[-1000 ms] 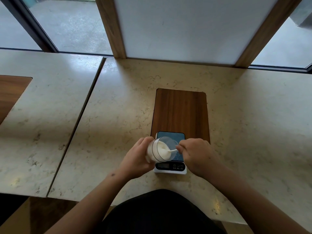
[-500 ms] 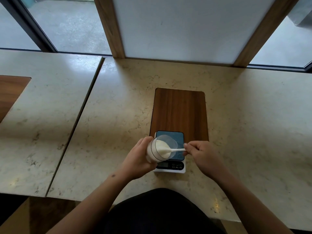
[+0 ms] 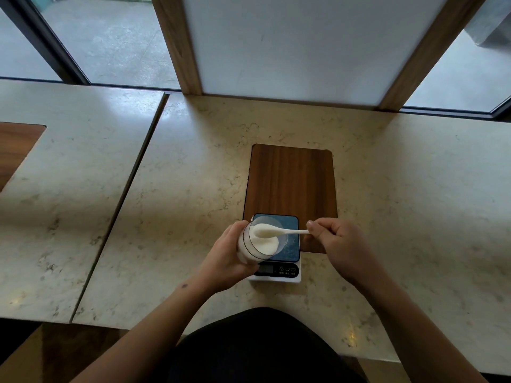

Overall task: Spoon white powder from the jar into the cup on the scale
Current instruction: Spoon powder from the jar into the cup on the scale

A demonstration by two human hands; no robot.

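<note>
Fingers (image 3: 318, 226) pinching spoon (image 3: 279, 231), left hand (image 3: 225, 261) gripping tilted jar (image 3: 255, 244) above scale (image 3: 287, 244), cup hidden

Left hand (image 3: 225, 261) clasped, right hand (image 3: 338, 243) fingers (image 3: 312, 226) pinched

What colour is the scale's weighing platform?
Blue, with a faint mottled pattern, on the scale; its base is white. Seen in the head view.

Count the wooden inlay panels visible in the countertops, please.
2: one panel under the scale's far end, one panel cut off at the left edge.
</note>
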